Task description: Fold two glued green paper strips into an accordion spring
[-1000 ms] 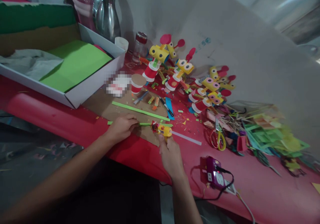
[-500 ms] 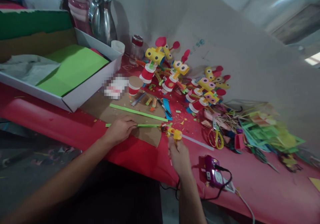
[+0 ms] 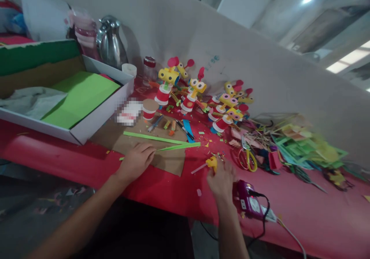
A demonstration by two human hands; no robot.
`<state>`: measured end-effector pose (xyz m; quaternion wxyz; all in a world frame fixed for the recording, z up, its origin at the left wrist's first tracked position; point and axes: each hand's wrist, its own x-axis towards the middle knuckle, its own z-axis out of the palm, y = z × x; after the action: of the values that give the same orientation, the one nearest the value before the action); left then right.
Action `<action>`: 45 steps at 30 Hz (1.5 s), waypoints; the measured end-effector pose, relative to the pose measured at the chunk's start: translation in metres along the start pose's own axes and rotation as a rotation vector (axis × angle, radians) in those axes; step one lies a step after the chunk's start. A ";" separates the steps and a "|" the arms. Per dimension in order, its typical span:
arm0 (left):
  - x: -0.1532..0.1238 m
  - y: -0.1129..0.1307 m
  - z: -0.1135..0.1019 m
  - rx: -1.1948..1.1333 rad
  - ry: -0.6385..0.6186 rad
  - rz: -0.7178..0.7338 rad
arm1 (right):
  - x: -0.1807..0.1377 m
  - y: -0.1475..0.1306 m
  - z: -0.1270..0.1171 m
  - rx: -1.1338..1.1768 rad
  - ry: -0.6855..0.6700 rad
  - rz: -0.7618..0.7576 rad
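My left hand [image 3: 135,160] rests over the brown cardboard [image 3: 170,164], its fingers pinching a narrow green paper strip [image 3: 187,145]. This strip slants right and meets the end of a second green strip [image 3: 150,136] lying on the cardboard. Farther right, my right hand [image 3: 222,176] is palm down on a yellow glue gun [image 3: 212,162], low over the red table. A pale glue stick [image 3: 199,169] juts left from the gun. The hand hides the handle and much of the gun.
Paper-cup robot figures [image 3: 190,101] stand at the back. A white box [image 3: 101,110] with green paper is at left. Scissors [image 3: 248,157], sticks and colored paper scraps [image 3: 306,139] lie right. A purple power adapter [image 3: 250,201] with cords sits near the right hand.
My right hand has moved right, away from the strips, and turned the glue gun so its stick points left. The strip in my left hand now angles up to the other strip's end.
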<state>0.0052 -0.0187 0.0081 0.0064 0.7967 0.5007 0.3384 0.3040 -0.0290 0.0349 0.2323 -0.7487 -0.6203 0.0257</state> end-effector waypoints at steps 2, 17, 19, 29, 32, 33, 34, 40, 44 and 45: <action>0.002 0.012 -0.009 -0.151 0.048 -0.086 | -0.014 -0.031 0.004 0.396 -0.086 -0.021; 0.008 0.054 -0.038 -0.407 -0.160 -0.269 | -0.036 -0.107 0.014 1.618 -0.305 0.436; 0.006 0.051 -0.040 -0.325 -0.141 -0.237 | -0.030 -0.101 0.010 1.664 -0.230 0.489; -0.005 0.023 -0.050 -0.030 -0.077 -0.078 | 0.005 -0.043 -0.018 1.502 0.188 0.407; -0.001 0.021 -0.057 0.129 -0.010 0.029 | -0.001 -0.045 -0.031 1.037 0.361 0.135; 0.001 0.022 -0.059 0.174 -0.002 0.090 | -0.005 -0.050 -0.035 0.815 0.333 -0.028; 0.004 0.024 -0.062 0.206 0.003 0.159 | -0.010 -0.058 -0.038 0.602 0.265 -0.207; 0.014 0.035 -0.068 0.214 0.028 0.439 | -0.041 -0.104 -0.025 0.027 -0.155 -0.645; 0.003 0.042 -0.065 0.212 0.063 0.365 | -0.051 -0.110 -0.010 0.045 -0.186 -0.620; 0.000 0.045 -0.063 0.205 0.062 0.346 | -0.053 -0.110 -0.007 0.065 -0.172 -0.624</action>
<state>0.0062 -0.0622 0.0724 -0.1484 0.8566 0.3882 0.3059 0.1929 -0.0677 0.0702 0.1995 -0.5098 -0.8360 0.0364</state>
